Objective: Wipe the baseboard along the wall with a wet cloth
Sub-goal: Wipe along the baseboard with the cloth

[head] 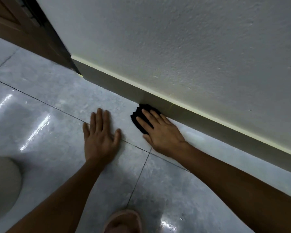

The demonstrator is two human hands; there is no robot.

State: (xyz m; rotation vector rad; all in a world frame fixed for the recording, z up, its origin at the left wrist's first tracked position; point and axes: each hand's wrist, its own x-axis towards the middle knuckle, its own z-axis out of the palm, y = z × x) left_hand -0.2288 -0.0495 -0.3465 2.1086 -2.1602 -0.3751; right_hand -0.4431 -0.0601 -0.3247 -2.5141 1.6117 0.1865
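Asker: so which bit of the job is this? Looks like the cloth's barely on the board.

Replier: mid-wipe, I'd say. The black cloth [136, 117] is bunched right in the corner where the floor [57, 91] meets the baseboard [111, 81]. It's touching the foot of the board, just by a vertical joint in it. The right hand [161, 132] lies flat on top with straight fingers, so it's pressing the cloth down rather than gripping it. The left hand [99, 137] is flat on the tile just beside it, fingers spread, holding nothing. My read is it's only propping the person up.

Asker: how much is done?

Replier: honestly can't tell. I don't see a wet streak on either side. The short stretch toward the door frame [45, 31] and the long run the other way look the same to me.

Asker: next move then?

Replier: my guess is tilt the palm so the cloth rides up the face of the board, not just the floor seam. Then slide it along the wall [191, 47] and keep the pressure on. The top ledge wants a pass too. The bracing hand would have to shuffle along with it, and those tiles are glossy, so slipping is the thing to watch.
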